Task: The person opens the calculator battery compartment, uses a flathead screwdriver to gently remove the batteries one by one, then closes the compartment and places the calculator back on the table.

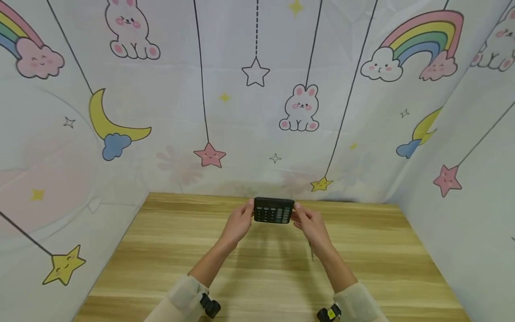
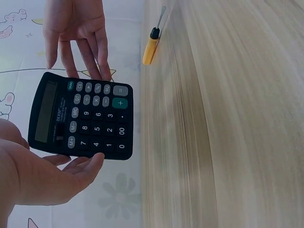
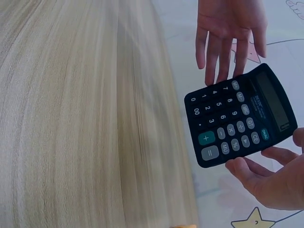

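Note:
A black calculator (image 1: 274,210) is held up off the table between both hands, its display and keys facing me. My left hand (image 1: 238,222) holds one side edge; in the left wrist view its fingers (image 2: 90,172) reach that edge and partly go behind it. Opposite, my right hand (image 1: 313,225) holds the other side edge, its fingers (image 3: 244,172) at the key end in the right wrist view. The calculator hides some fingertips. A screwdriver (image 2: 151,48) with a yellow-orange handle lies on the table; my right forearm mostly covers it in the head view.
The wood-grain table (image 1: 181,268) ends at a white cloth backdrop (image 1: 249,120) printed with rabbits, stars and rainbows. Cloth also encloses the left and right sides. Black wrist devices (image 1: 210,306) sit on both sleeves.

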`<state>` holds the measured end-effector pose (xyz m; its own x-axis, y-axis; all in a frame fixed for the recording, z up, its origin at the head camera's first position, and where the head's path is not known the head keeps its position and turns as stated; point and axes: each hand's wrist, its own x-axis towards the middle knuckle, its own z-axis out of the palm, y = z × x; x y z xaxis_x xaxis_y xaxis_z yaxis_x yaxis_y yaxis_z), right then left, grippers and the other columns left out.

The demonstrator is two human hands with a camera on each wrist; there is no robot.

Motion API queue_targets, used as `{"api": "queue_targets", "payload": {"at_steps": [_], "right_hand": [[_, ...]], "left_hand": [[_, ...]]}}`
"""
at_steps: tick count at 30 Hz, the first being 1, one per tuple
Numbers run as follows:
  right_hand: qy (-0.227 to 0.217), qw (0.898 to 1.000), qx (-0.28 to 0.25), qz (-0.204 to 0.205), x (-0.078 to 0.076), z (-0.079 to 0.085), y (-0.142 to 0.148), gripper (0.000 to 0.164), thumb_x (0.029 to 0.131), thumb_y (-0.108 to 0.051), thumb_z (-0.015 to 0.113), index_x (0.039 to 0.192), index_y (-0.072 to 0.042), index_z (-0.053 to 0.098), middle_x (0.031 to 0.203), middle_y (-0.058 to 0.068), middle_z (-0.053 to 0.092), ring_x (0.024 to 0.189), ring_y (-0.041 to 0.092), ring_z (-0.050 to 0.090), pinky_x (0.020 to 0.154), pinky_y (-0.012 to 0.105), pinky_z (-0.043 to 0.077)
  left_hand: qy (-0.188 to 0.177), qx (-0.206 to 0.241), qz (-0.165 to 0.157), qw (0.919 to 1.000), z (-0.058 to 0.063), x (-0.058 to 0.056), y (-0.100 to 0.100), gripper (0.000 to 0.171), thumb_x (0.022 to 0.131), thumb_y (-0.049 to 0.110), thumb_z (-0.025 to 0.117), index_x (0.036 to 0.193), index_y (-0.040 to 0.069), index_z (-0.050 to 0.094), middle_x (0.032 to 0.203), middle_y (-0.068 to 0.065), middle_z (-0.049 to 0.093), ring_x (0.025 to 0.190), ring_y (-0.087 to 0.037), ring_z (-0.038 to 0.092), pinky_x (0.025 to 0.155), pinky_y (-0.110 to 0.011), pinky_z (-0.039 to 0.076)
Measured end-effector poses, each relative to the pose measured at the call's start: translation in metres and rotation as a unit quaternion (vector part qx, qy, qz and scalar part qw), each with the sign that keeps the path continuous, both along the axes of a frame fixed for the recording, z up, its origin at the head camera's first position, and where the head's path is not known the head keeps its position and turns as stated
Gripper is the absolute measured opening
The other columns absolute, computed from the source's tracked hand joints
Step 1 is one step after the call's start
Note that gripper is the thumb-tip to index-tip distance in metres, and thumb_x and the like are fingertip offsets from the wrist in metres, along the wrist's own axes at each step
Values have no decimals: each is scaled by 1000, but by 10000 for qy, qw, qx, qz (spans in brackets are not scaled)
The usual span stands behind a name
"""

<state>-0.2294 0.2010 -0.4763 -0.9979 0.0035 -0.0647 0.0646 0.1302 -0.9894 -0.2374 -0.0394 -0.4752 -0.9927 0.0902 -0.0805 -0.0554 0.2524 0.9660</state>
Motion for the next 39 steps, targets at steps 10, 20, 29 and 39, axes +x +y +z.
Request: {"api": "queue_targets", "payload": {"at_steps": [10,20,29,39], "right_hand": [[89,9999,-62,27,1,1,1,59,113,-43,51,152,1,55,151,26,56,138,42,57,110,46,50],[129,9998,-111,-52,2,-3,0,60,111,-47,54,147,2,61,145,26,61,136,42,59,109,47,50],[86,9998,-132,-156,9,-12,-3,58,112,-44,55,143,5,63,142,27,63,135,42,59,108,46,52],[203,9994,-216,-179,6,-16,-6,57,112,-42,56,139,7,66,140,29,63,135,43,59,108,46,52]], "left_hand": [[-31,-81,14,10000,1,-1,2,78,110,65,38,157,5,51,147,-18,62,127,-41,63,107,-60,49],[73,143,7,9999,-4,-3,2,79,109,66,42,157,4,51,148,-19,61,137,-40,57,110,-58,48],[189,226,130,9995,-15,3,1,74,109,63,46,153,4,57,143,-18,65,132,-40,61,108,-59,49],[266,174,122,9994,-18,2,-1,69,109,59,49,152,5,58,147,-17,62,137,-38,58,109,-57,49]]}}
